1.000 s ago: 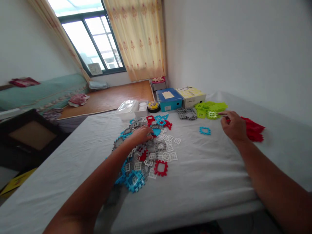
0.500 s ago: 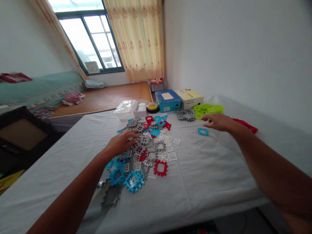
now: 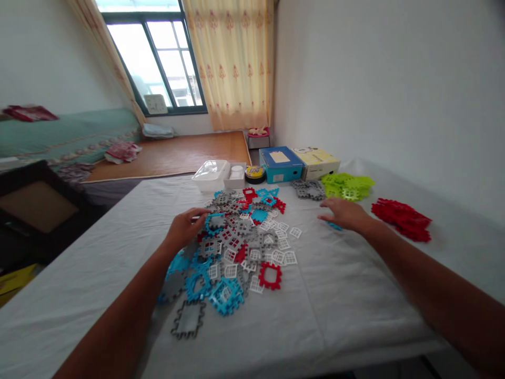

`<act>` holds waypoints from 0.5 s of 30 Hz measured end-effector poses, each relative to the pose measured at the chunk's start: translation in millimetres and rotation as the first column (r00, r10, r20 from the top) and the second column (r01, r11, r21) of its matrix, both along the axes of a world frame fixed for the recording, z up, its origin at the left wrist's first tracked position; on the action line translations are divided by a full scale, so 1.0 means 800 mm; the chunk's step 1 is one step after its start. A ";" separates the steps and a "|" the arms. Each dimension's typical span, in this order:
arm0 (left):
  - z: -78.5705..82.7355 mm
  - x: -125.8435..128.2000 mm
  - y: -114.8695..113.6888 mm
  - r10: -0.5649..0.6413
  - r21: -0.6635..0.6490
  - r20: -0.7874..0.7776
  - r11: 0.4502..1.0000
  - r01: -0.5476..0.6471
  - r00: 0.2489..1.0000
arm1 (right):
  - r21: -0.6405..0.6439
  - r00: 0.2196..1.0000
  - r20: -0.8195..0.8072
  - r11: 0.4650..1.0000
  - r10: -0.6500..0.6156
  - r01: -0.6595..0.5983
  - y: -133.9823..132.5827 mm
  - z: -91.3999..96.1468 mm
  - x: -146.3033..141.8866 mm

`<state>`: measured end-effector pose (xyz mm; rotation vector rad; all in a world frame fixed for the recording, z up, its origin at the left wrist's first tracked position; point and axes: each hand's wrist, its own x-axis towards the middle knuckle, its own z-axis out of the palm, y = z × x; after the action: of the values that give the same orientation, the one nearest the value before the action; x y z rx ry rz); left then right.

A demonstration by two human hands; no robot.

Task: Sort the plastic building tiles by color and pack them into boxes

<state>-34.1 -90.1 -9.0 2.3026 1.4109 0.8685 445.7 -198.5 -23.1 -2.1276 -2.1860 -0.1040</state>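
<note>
My left hand is at the left side of a heaped pile of plastic building pieces. Its thumb and fingers close on the edge of a blue square frame piece. Over to the right, my right hand hovers low above the cloth with thumb and fingers apart. Beneath it another blue frame piece lies mostly covered by the hand. In the pile are grey pieces, white window inserts, a red square frame and more blue pieces.
Sorted stacks lie at the right: grey pieces, lime-green pieces and red pieces. Along the back stand a clear plastic box, a round yellow-lidded tin, a blue box and a yellow box.
My right hand has shifted left and down over the single blue piece. My left hand has drawn back leftward and now grips a blue frame. The view has turned slightly left.
</note>
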 end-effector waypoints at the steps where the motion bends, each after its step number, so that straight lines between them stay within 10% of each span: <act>1: -0.005 -0.001 -0.001 0.013 0.025 0.030 1.000 -0.014 0.999 | 0.040 0.996 -0.032 0.996 0.083 -0.082 0.011 0.005 -0.018; 8: -0.027 -0.023 -0.003 -0.057 0.126 0.061 0.991 0.049 0.997 | 0.192 0.965 -0.068 0.952 0.255 -0.238 0.099 -0.001 -0.144; 15: -0.027 -0.045 -0.004 -0.006 0.114 0.064 0.994 -0.001 0.998 | 0.200 0.975 -0.015 0.956 0.221 -0.214 0.119 -0.018 -0.165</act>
<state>-70.2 -93.3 -30.3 2.3356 1.3647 1.0374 313.6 -102.9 -37.5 -1.7606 -2.2653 -0.2523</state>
